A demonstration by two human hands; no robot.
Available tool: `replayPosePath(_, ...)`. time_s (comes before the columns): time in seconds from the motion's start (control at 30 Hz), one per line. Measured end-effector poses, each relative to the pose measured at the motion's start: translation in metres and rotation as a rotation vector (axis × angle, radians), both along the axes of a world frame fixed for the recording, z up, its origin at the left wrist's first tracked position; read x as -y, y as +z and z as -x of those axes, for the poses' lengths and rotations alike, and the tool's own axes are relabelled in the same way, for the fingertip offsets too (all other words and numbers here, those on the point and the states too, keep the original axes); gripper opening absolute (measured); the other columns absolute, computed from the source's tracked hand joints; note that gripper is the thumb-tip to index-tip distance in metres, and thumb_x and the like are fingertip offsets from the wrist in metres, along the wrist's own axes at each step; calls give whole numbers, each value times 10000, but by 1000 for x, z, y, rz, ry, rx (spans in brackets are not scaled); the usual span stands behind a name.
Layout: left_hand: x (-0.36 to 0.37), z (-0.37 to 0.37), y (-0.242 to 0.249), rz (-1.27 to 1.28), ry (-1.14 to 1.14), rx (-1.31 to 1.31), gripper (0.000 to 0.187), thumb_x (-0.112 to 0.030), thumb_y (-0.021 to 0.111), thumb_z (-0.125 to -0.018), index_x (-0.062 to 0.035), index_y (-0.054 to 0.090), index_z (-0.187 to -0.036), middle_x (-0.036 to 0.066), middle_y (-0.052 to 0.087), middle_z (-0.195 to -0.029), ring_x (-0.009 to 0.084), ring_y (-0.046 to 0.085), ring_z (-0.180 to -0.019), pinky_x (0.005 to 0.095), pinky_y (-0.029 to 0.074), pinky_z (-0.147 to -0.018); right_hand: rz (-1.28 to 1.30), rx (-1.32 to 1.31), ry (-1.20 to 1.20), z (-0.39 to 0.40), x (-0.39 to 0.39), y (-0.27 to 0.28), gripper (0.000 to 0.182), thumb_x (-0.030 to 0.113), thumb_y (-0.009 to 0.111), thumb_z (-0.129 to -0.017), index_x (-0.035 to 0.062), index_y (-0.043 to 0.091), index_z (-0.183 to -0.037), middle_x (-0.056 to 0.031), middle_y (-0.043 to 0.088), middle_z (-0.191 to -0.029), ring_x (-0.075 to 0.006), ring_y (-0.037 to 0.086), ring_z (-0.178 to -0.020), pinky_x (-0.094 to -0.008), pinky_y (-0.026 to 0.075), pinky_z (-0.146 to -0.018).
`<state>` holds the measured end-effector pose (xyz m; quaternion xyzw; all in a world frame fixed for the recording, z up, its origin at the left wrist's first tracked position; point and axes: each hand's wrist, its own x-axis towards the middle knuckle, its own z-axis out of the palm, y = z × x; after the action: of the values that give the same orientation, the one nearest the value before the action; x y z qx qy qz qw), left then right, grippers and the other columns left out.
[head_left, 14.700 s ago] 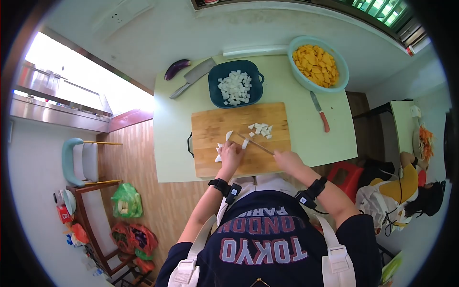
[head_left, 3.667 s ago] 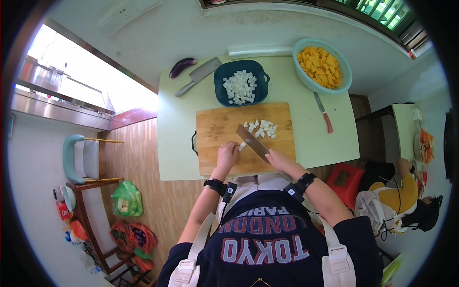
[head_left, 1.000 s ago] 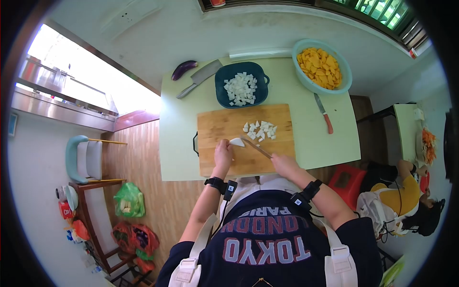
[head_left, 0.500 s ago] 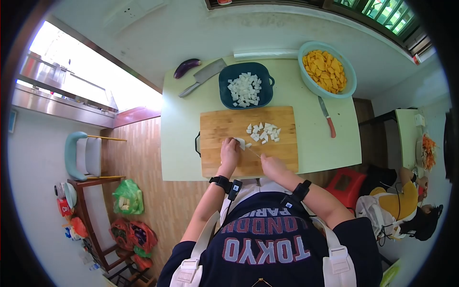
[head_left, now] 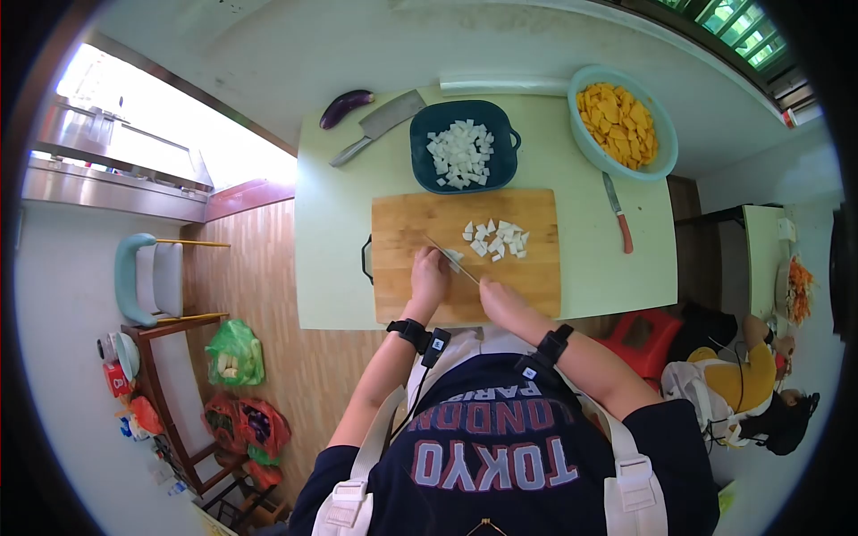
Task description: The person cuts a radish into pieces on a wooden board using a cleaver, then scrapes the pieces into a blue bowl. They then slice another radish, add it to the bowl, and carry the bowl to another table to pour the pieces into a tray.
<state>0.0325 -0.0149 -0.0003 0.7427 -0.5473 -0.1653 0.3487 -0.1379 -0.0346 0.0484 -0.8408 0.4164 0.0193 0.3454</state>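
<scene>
My right hand (head_left: 502, 301) grips a knife (head_left: 454, 260) whose thin blade slants up and left over the wooden cutting board (head_left: 411, 214). Right beside the blade, my left hand (head_left: 431, 272) has its fingers bent down on a small white vegetable piece (head_left: 454, 255), partly hidden by the blade and fingers. Cut white pieces (head_left: 503, 238) lie loose on the board, right of the blade. Behind the board a dark blue basin (head_left: 422, 163) holds many white cubes (head_left: 463, 152). A cleaver (head_left: 391, 116) and an eggplant (head_left: 346, 108) lie at the back left of the table.
A light blue bowl (head_left: 668, 159) of orange slices stands at the back right, with a red-handled knife (head_left: 618, 214) in front. A plastic wrap roll (head_left: 503, 86) lies along the wall. Another person (head_left: 749, 380) is at the far right, near a red stool (head_left: 636, 347).
The knife blade has swung up and left, now across the white piece by my left fingers. My right hand has shifted slightly left. The view has tilted a little.
</scene>
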Motion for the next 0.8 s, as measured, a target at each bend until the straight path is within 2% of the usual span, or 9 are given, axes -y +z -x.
replayPosePath(0.2,-2,-3,-4,8,-22,1,65,-12,566,-699,-13,604,-752,141,574,-828,339,528,-826,391,446,-720,33,83,22,-14,16,-19,144,73,418,-819,-56,451,-874,-250,589,-696,-402,590,-660,-481,464,-571)
replayPosePath(0.33,-5,-3,-2,73,-91,232,52,-71,581,-710,-46,573,-755,116,572,-824,308,523,-815,393,428,-704,88,77,80,-5,22,-13,148,84,440,-817,-51,459,-874,-250,585,-677,-384,598,-638,-465,473,-550)
replayPosePath(0.4,-9,-5,2,94,-116,311,57,-89,573,-716,-60,554,-760,103,568,-831,292,521,-819,399,419,-691,3,147,-10,11,15,-3,196,155,422,-865,-37,458,-879,-237,582,-666,-396,580,-623,-482,450,-546)
replayPosePath(0.47,-10,-7,5,-31,-155,390,89,-100,565,-726,-71,532,-804,83,562,-876,289,511,-856,398,408,-686,7,138,-58,29,11,5,215,180,413,-878,-30,459,-878,-231,578,-658,-402,571,-618,-489,442,-547)
replayPosePath(0.6,0,-15,14,-151,-202,295,121,-95,554,-732,-73,542,-850,84,560,-870,288,512,-857,401,414,-689,1,135,-184,60,10,3,228,214,411,-887,-6,470,-872,-227,570,-654,-415,558,-615,-504,429,-548)
replayPosePath(0.67,9,-14,18,78,-232,273,154,-99,575,-726,-57,565,-874,116,571,-856,307,517,-863,393,421,-738,14,107,-179,68,9,8,229,217,413,-887,-3,473,-866,-229,566,-649,-416,557,-616,-505,429,-550)
replayPosePath(0.7,11,-13,12,83,-235,271,154,-99,575,-726,-57,565,-874,116,571,-856,307,517,-863,393,421,-738,22,75,-172,71,8,14,230,221,415,-886,0,476,-860,-231,563,-643,-417,556,-618,-505,430,-551)
replayPosePath(0.8,12,-5,-4,-58,-326,171,156,-83,571,-725,-51,575,-877,131,576,-782,312,538,-805,402,432,-717,21,-2,-134,78,2,23,220,212,412,-884,4,481,-861,-225,567,-639,-414,560,-620,-498,441,-558)
